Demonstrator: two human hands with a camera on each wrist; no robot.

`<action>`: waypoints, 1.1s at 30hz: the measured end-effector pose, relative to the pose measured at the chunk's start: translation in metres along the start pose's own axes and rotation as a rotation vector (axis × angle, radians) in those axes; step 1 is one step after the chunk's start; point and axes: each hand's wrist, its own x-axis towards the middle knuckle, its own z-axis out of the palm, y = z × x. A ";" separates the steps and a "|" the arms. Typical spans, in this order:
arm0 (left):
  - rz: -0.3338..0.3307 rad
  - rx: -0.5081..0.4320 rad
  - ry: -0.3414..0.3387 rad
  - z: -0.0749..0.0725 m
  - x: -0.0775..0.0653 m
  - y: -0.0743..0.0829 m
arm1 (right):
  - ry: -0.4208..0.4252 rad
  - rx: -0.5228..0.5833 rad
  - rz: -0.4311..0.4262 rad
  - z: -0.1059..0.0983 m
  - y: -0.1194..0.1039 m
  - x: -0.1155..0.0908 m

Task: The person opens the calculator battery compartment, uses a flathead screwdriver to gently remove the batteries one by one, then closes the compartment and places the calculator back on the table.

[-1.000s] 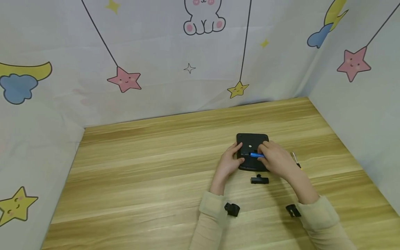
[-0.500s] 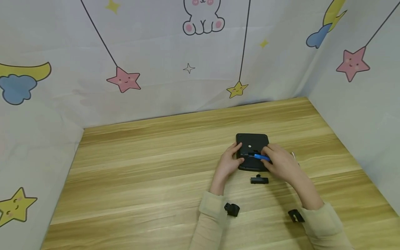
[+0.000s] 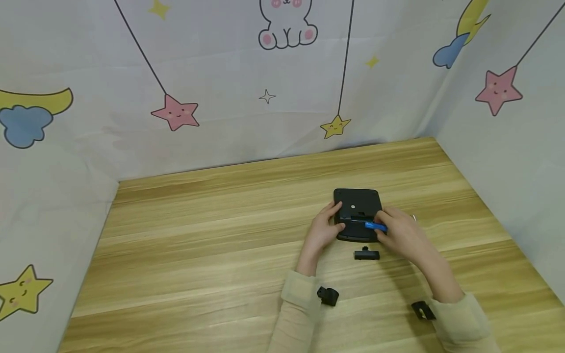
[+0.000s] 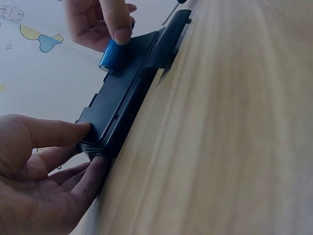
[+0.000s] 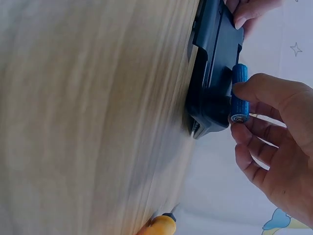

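A flat black calculator-like device (image 3: pixel 358 200) lies back side up on the wooden table, an open battery slot (image 3: pixel 361 218) across its back. My left hand (image 3: pixel 324 226) grips its left edge; in the left wrist view the thumb is on top and the fingers are at the side and below. Between thumb and fingers, my right hand (image 3: pixel 399 233) pinches a blue cylindrical battery (image 3: pixel 375 226) over the device's right part. The right wrist view shows one end of the battery (image 5: pixel 240 105) facing the camera, close above the black casing (image 5: pixel 215 98).
A small black battery cover (image 3: pixel 366 254) lies on the table just in front of the device. To the right is a screwdriver with a yellow handle (image 5: pixel 164 225), mostly hidden behind the right hand in the head view. Printed cloth walls (image 3: pixel 220 137) border the table.
My right hand has drawn back to the right and slightly toward me with the battery, uncovering more of the slot. My left hand and the device stay in place.
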 end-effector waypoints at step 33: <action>0.006 0.011 -0.008 0.000 0.001 -0.001 | 0.002 0.029 0.010 -0.004 0.009 -0.019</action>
